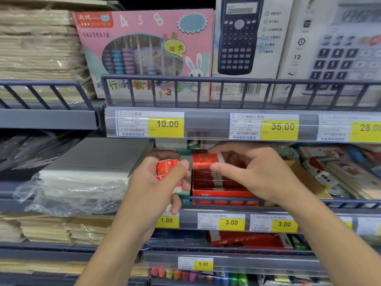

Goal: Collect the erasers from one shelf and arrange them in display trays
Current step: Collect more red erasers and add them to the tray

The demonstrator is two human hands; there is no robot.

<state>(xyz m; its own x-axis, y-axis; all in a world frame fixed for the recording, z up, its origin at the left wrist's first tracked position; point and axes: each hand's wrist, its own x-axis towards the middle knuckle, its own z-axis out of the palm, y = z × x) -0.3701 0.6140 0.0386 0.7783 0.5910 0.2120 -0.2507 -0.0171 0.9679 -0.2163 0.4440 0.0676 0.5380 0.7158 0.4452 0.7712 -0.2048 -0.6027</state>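
Note:
A red display tray [218, 194] stands on the middle shelf behind a grey rail, filled with rows of red-wrapped erasers [203, 179]. My left hand [156, 182] grips a stack of red-and-white wrapped erasers [167, 169] just left of the tray. My right hand [253, 172] reaches over the tray's top row and pinches one red-wrapped eraser [206, 161] between thumb and forefinger. The tray's right part is hidden under my right hand.
The upper shelf holds a pink abacus box [144, 52] and calculator boxes [247, 44]. Plastic-wrapped paper stacks [82, 176] lie left of the tray, notebooks [340, 172] to its right. A grey rail [226, 198] fronts the shelf. Another red box [247, 240] and markers sit below.

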